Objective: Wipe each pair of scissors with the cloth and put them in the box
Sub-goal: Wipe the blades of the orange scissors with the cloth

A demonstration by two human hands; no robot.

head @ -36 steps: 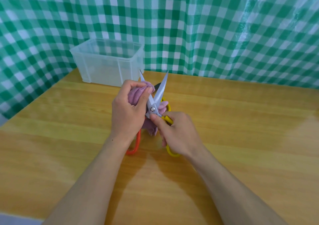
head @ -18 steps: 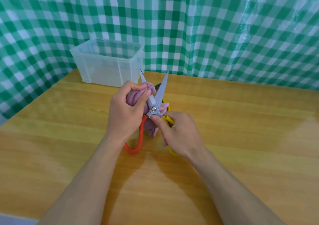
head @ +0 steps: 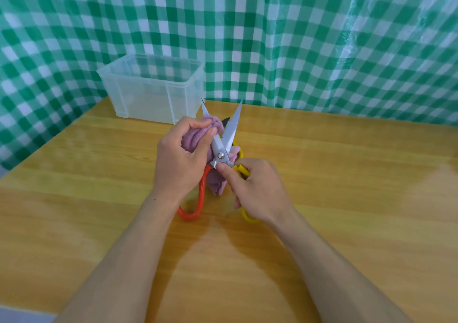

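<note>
On the table (head: 347,198) the box (head: 148,99) stands far-left, beyond both hands. The left hand (head: 178,164), nearer it, and the right hand (head: 257,188) share the scissors (head: 220,155). The right hand pinches them at the pivot, the 2 blades spread and pointing boxward. The left hand squeezes the cloth (head: 192,139) round 1 blade.

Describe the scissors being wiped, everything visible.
The scissors have shiny steel blades opened in a V, tips pointing up and away, joined by a round pivot screw. One orange loop handle hangs below the left hand, which presses the purple cloth on the left blade. The right hand pinches just below the pivot, hiding the other handle; yellow there may be it.
</note>
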